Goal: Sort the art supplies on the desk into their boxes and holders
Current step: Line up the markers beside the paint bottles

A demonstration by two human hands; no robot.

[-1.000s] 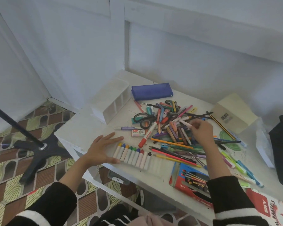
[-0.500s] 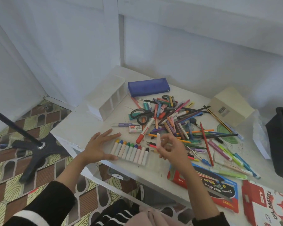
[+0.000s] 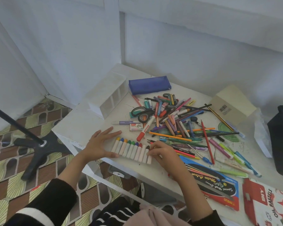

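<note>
right hand reached end of crayon row

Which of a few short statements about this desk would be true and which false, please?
1. The left hand lies open at the left end of the row of oil pastels. True.
2. The blue pencil case lies by the white holder. True.
3. The scissors stand inside a holder compartment. False: the scissors lie on the pile of pens.
4. The right hand holds a red pencil. False: the right hand has its fingers on the row's right end.
</note>
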